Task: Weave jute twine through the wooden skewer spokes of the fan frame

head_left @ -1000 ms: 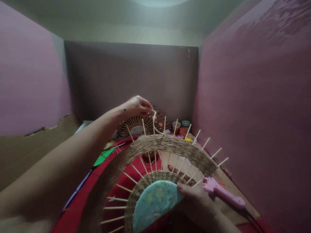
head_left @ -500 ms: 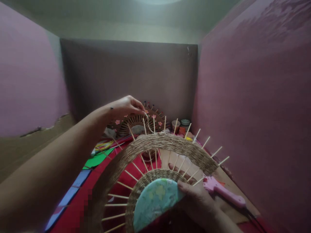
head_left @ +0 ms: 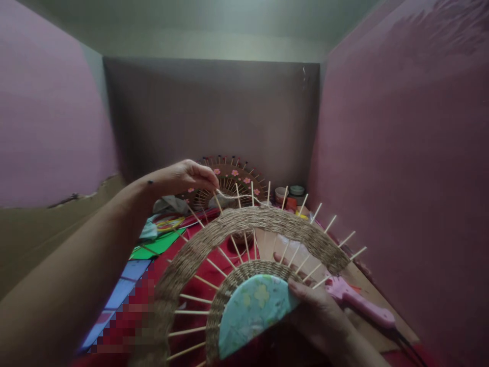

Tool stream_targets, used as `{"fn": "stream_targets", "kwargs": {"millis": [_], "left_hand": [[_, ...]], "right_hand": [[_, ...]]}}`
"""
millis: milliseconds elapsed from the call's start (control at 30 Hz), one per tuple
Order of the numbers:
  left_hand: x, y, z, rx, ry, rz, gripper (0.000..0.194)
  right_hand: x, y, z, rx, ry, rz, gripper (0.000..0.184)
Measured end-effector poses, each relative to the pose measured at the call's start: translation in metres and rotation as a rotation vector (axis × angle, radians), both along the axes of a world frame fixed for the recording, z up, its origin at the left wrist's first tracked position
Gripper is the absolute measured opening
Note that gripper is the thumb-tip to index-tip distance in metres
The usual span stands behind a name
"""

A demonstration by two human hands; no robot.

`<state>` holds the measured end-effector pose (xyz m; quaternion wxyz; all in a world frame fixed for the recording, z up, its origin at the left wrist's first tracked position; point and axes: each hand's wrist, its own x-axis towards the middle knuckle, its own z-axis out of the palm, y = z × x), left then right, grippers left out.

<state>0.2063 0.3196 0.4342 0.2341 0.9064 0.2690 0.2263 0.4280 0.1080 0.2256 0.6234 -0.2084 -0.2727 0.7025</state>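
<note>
A half-round woven fan point(head_left: 260, 218) fills the lower middle, with thin sticks showing between its woven bands and poking past the outer one. At its centre is a turquoise patterned half-disc point(head_left: 252, 311). My right hand point(head_left: 319, 306) grips the fan at the half-disc's right edge, thumb in front and fingers behind the sticks. My left hand point(head_left: 198, 176), at the upper left of the fan, pinches a pale twine point(head_left: 240, 195). From those fingers the twine runs rightward past the stick tips to the top of the outer band.
A second fan with pink flowers point(head_left: 235, 173) stands against the back wall. To the right lies a pink glue gun point(head_left: 362, 306) with a dark cord. Cups point(head_left: 281, 194) stand at the back right. Green sheet material point(head_left: 160, 245) and a blue board point(head_left: 118, 300) lie on the left.
My left hand has moved left and down, drawing the twine from hanging slack to a flatter line across the stick tips. My right hand keeps its grip on the fan.
</note>
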Motion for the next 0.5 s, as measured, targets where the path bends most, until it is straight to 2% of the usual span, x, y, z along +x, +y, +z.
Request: {"fn": "stream_targets", "kwargs": {"millis": [100,233,367,500], "left_hand": [[-0.004,0.006,-0.004,-0.178,0.114,-0.051,0.015],[-0.006,0.013,-0.011,-0.406,0.015,-0.065,0.018],[-0.008,0.017,-0.019,-0.449,0.101,-0.084,0.014],[-0.012,0.01,-0.031,-0.455,0.109,-0.114,0.012]], "right_hand": [[0.002,0.0,0.0,-0.006,-0.019,-0.002,0.066],[0.004,0.001,-0.001,-0.026,-0.045,0.001,0.067],[0.004,0.001,-0.002,-0.015,-0.03,-0.018,0.065],[0.002,-0.001,-0.002,-0.056,0.006,-0.044,0.064]]}}
